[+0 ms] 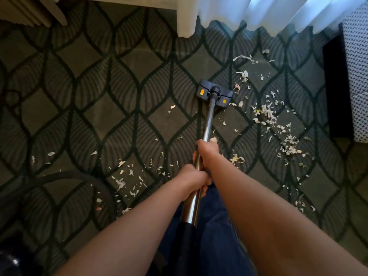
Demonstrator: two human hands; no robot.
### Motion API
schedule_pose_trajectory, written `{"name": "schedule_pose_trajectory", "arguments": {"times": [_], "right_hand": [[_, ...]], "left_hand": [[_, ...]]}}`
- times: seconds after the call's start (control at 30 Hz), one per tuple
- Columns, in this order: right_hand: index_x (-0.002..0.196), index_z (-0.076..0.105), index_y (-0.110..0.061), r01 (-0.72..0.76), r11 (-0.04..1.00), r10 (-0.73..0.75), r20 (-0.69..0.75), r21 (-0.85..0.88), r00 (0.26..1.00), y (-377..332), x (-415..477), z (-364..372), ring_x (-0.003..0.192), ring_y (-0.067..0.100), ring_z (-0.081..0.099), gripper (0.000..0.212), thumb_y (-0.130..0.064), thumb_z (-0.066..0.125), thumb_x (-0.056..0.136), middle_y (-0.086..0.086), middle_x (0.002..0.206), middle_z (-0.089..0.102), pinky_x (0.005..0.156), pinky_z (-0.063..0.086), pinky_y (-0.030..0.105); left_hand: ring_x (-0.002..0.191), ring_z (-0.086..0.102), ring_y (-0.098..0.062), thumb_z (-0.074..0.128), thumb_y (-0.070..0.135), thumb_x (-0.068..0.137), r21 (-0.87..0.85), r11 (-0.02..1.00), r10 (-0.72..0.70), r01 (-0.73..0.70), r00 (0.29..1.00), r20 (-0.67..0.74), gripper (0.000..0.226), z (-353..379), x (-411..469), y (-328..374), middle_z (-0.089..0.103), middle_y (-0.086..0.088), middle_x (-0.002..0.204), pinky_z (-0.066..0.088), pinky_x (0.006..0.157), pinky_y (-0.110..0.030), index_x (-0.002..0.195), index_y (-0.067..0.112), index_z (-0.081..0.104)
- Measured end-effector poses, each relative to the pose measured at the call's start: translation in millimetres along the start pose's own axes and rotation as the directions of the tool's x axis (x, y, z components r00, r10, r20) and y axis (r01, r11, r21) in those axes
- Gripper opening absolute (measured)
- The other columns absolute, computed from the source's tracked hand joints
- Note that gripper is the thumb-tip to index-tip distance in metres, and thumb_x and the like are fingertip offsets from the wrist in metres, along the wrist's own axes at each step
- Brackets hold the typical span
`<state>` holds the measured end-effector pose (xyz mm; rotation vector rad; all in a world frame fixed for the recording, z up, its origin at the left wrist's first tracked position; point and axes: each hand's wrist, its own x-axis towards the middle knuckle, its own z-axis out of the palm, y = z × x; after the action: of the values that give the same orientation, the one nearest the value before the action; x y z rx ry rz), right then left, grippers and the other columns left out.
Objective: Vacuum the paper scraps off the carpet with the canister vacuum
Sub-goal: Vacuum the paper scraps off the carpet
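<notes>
Head view: our right hand (pixel 207 151) and left hand (pixel 193 179) both wrap fingers (pixel 204 189) tightly round the metal wand (pixel 209 120); its floor head (pixel 215 94) sits on the carpet (pixel 99 120), just beside scattered paper scraps (pixel 266 114).

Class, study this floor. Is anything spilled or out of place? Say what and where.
Yes: torn paper scraps litter the carpet. The thickest drifts lie right of the vacuum's floor head and wand; a thinner patch lies left of the left hand. Nothing looks damaged.
</notes>
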<state>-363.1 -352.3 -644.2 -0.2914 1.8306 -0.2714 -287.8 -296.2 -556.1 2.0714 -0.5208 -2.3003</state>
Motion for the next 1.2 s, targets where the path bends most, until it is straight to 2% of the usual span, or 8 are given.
{"name": "schedule_pose_trajectory", "arguments": {"times": [0.17, 0.33, 0.5, 0.7, 0.97, 1.03, 1.1, 1.2], "right_hand": [[0.118, 0.052, -0.005, -0.011, 1.0, 0.011, -0.017, -0.005, 1.0, 14.6, -13.5, 5.2, 0.055, 0.02, 0.055, 0.024, -0.019, 0.051, 0.098, 0.008, 0.07, 0.057, 0.052, 0.049, 0.032], [0.119, 0.05, -0.006, -0.019, 1.0, 0.019, -0.018, -0.023, 1.0, 29.2, -27.6, 12.7, 0.057, 0.018, 0.056, 0.025, -0.02, 0.05, 0.099, 0.01, 0.081, 0.058, 0.05, 0.048, 0.029], [0.112, 0.05, -0.005, -0.035, 0.999, 0.036, -0.017, 0.009, 0.999, 29.5, -45.2, 16.4, 0.053, 0.019, 0.053, 0.017, -0.015, 0.049, 0.098, 0.009, 0.069, 0.054, 0.05, 0.048, 0.031], [0.116, 0.05, -0.008, 0.035, 0.996, -0.031, -0.054, 0.079, 0.998, 20.7, -56.8, 14.2, 0.052, 0.018, 0.054, 0.02, -0.017, 0.05, 0.097, 0.01, 0.072, 0.056, 0.049, 0.049, 0.031], [0.117, 0.053, -0.001, 0.131, 0.973, -0.114, -0.098, 0.191, 0.989, -32.2, -34.4, -10.7, 0.044, 0.02, 0.048, 0.026, -0.013, 0.051, 0.093, 0.011, 0.064, 0.052, 0.043, 0.043, 0.027], [0.119, 0.053, 0.0, 0.156, 0.966, -0.136, -0.108, 0.206, 0.985, -47.2, -23.2, -21.4, 0.045, 0.02, 0.049, 0.029, -0.012, 0.051, 0.093, 0.011, 0.065, 0.052, 0.043, 0.042, 0.026], [0.116, 0.053, -0.002, 0.182, 0.96, -0.159, -0.122, 0.212, 0.98, -64.4, -11.2, -34.2, 0.046, 0.02, 0.049, 0.024, -0.012, 0.051, 0.094, 0.01, 0.066, 0.052, 0.041, 0.042, 0.024], [0.108, 0.051, -0.005, 0.22, 0.951, -0.19, -0.154, 0.216, 0.97, -88.6, 7.5, -53.1, 0.046, 0.021, 0.05, 0.017, -0.012, 0.05, 0.093, 0.011, 0.066, 0.052, 0.041, 0.042, 0.025]], "left_hand": [[0.048, 0.049, -0.016, 0.055, 0.002, 0.087, 0.001, 1.0, -0.007, 0.007, 1.0, -0.003, 0.006, -0.8, -7.8, -17.6, 0.052, -0.006, 0.061, 0.044, 0.045, -0.025, 0.084, 0.007, 0.057], [0.048, 0.048, -0.016, 0.055, 0.003, 0.088, 0.016, 1.0, -0.006, 0.006, 1.0, -0.011, 0.01, -5.9, -19.3, -34.6, 0.052, -0.006, 0.059, 0.044, 0.046, -0.025, 0.08, 0.008, 0.057], [0.045, 0.047, -0.016, 0.054, 0.003, 0.088, 0.021, 1.0, -0.003, 0.004, 1.0, -0.023, 0.01, -11.5, -34.0, -39.0, 0.05, -0.006, 0.057, 0.042, 0.045, -0.024, 0.08, 0.007, 0.057], [0.046, 0.049, -0.015, 0.056, 0.004, 0.089, 0.073, 0.995, 0.066, -0.062, 0.996, -0.058, 0.008, -12.5, -47.6, -30.7, 0.053, -0.006, 0.061, 0.043, 0.045, -0.024, 0.084, 0.009, 0.058], [0.054, 0.052, -0.017, 0.058, 0.007, 0.09, 0.065, 0.985, 0.165, -0.161, 0.984, -0.063, 0.004, 3.3, -36.3, 22.0, 0.058, -0.007, 0.071, 0.047, 0.048, -0.024, 0.091, 0.011, 0.059], [0.055, 0.054, -0.017, 0.059, 0.007, 0.089, 0.064, 0.981, 0.187, -0.183, 0.981, -0.053, 0.011, 9.2, -27.1, 38.6, 0.06, -0.007, 0.073, 0.048, 0.05, -0.025, 0.1, 0.011, 0.059], [0.053, 0.054, -0.016, 0.06, 0.006, 0.088, 0.07, 0.977, 0.206, -0.203, 0.978, -0.037, 0.017, 15.7, -15.4, 57.6, 0.06, -0.007, 0.073, 0.047, 0.049, -0.025, 0.105, 0.011, 0.058], [0.057, 0.058, -0.019, 0.063, 0.009, 0.087, 0.105, 0.968, 0.232, -0.226, 0.972, -0.044, 0.016, 26.3, 1.9, 86.6, 0.064, -0.008, 0.076, 0.05, 0.052, -0.028, 0.102, 0.013, 0.059]]}}
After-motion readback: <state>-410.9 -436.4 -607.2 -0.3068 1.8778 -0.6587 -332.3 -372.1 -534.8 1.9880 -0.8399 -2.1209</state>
